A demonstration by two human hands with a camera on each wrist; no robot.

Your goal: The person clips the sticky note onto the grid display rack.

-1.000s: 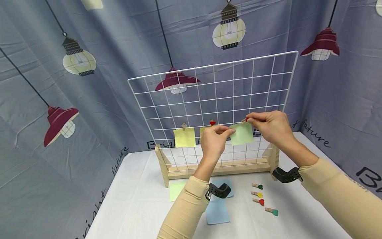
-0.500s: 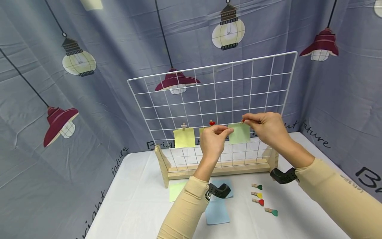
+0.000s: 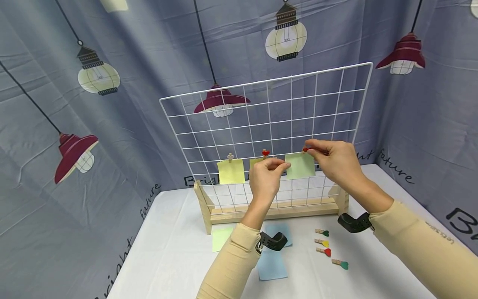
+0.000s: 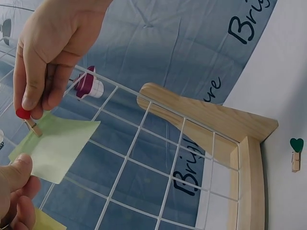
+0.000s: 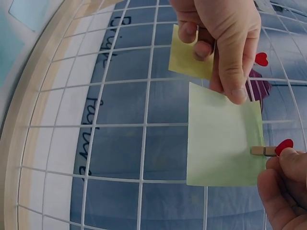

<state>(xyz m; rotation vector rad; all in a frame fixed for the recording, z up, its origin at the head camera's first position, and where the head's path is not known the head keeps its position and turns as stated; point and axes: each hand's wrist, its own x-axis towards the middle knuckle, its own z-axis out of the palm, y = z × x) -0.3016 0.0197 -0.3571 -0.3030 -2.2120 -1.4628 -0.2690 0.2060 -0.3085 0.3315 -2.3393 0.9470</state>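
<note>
My left hand pinches the left edge of a pale green sticky note between thumb and fingers. At the note's top edge, my right hand pinches a small wooden clothespin by its red heart end. In both wrist views the clothespin's tip lies over the paper. The note is held up against a white wire grid panel; whether the clothespin grips a wire cannot be told. To the left, a yellow sticky note hangs under a white-heart clothespin. A second yellow note, with a red-heart clothespin, is partly hidden by my left hand.
The panel stands in a wooden base on a white table. Several heart clothespins lie at right. Blue notes and a light green note lie before the base. A patterned curtain surrounds the table.
My right hand, the clothespin and the green note have shifted slightly left and up toward the grid. My left hand has barely moved and still holds the note's edge.
</note>
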